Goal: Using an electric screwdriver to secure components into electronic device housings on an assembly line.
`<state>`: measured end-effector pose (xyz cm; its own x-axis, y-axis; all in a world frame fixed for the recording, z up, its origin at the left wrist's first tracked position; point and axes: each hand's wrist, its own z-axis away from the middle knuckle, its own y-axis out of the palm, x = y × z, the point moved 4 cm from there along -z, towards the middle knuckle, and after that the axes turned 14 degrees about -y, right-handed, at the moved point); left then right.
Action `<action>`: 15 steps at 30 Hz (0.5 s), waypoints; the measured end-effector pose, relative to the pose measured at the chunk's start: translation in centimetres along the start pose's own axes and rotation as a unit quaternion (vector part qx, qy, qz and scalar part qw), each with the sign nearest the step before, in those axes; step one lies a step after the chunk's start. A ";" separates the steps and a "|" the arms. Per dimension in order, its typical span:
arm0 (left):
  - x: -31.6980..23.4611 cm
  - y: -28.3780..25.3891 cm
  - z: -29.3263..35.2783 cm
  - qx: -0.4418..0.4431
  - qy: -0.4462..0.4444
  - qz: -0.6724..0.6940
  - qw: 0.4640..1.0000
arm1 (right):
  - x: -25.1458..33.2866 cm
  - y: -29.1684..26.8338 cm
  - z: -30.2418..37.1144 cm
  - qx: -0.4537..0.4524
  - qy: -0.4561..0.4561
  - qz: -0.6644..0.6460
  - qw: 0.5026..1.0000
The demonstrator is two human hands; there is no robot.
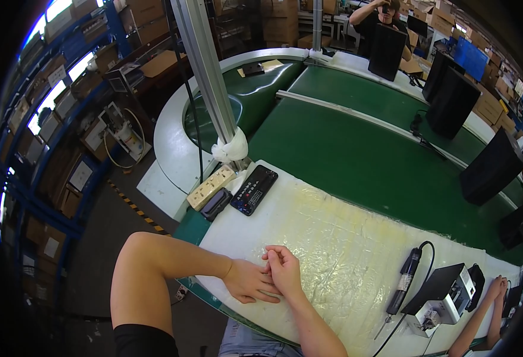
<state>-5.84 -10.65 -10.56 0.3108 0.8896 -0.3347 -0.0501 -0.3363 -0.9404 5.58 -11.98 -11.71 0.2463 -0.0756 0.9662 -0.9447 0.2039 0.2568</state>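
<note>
Over the near part of the padded white work surface (344,244), my two hands meet, touching. My left hand (250,281) reaches in from the left, palm down, its fingers stretched and slightly apart with nothing in them. Against its fingers rests my right hand (285,271), fingers curled; whatever they may hold is hidden. To the right lies a black electric screwdriver (404,279) with a cord, its thin bit pointing toward me. Beside it stands a small black and silver screw feeder (443,297). Both are apart from my hands.
A metal post (211,77) rises at the far left of the surface. Near its foot lie a beige power strip (211,187), a dark case (217,204) and a black flat panel (254,190). Black speakers (451,104) stand along the green conveyor (344,149). A co-worker's hands (497,287) are at right.
</note>
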 end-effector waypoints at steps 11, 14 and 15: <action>0.0 0.0 0.1 0.005 0.002 -0.009 1.000 | 0.0 0.0 0.0 -0.004 -0.004 0.006 1.000; -0.1 -0.5 -0.1 -0.003 0.001 -0.005 1.000 | 0.1 0.0 0.0 -0.004 -0.005 0.007 1.000; -0.1 -0.4 -0.1 -0.002 0.002 -0.008 1.000 | 0.0 -0.1 0.0 -0.004 -0.005 0.007 1.000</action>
<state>-5.74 -10.59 -10.15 0.3144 0.8937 -0.3202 -0.0406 -0.3243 -0.9451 5.65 -11.96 -11.70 0.2312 -0.0826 0.9694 -0.9461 0.2130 0.2438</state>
